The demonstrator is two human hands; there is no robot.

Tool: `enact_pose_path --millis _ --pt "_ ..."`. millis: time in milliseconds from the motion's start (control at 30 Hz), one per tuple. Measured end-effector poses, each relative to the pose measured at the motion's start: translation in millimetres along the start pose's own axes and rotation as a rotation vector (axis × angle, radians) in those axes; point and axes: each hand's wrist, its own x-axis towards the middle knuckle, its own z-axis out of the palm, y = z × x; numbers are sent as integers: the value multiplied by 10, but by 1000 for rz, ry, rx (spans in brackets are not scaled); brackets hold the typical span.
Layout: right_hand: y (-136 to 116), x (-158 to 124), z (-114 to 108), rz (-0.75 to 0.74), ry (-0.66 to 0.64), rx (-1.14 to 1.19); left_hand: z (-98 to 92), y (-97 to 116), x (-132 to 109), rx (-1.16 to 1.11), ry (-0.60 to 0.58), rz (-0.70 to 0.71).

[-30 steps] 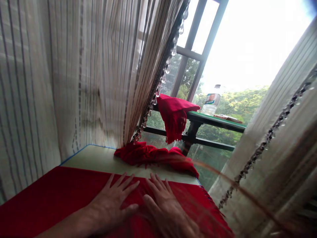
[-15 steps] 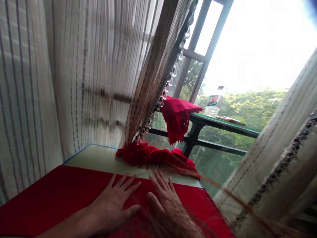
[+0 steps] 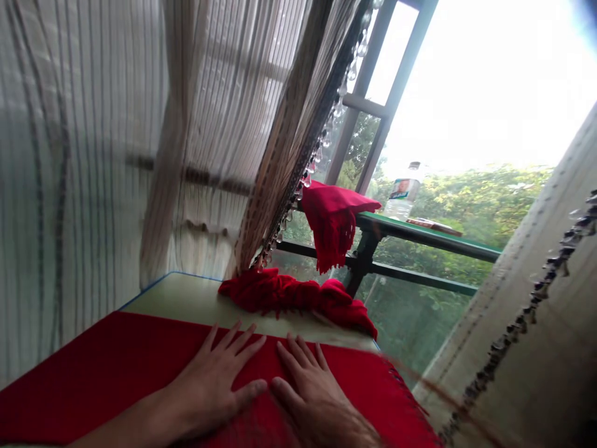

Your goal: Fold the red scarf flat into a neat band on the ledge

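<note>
"At the bottom centre of the frame, how do the fingers lie?"

"Those of the left hand [image 3: 205,389] are spread well apart, palm down on the flat red cloth [image 3: 107,367]. Those of the right hand [image 3: 321,401] are a little closer together, palm down too. Neither hand grips anything; the thumb tips point at each other with a slim gap between."

"How near are they to an edge?"

"Right at the cloth's far edge, where both sets of fingertips end. Leftward the cloth runs wide and smooth to the frame's left border; rightward a narrower stretch leads to its dark-flecked side edge, lower right."

"And past the fingertips?"

"A strip of pale tabletop [image 3: 186,297], broader at left, with blue trim [image 3: 145,290] on its rim. A bunched red cloth [image 3: 293,295] lies across its far side, mid-frame, near the fingers but not touching."

"Farther out?"

"Right of centre, a fringed red cloth [image 3: 333,214] hangs over a green rail [image 3: 433,236], a bottle [image 3: 402,196] near it. A striped curtain [image 3: 107,155] fills the upper left."
</note>
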Motion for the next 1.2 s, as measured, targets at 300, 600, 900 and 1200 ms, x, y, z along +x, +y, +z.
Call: enact_pose_path --millis 300,600,900,1200 --pt "30 7 21 -7 3 5 -72 34 18 3 88 11" --pt "18 4 5 -12 45 54 43 7 10 17 -44 -23" --pt "15 25 50 2 14 39 -53 97 -21 -11 -52 -29" --pt "36 54 16 14 140 13 -52 104 -32 -31 -45 -29"
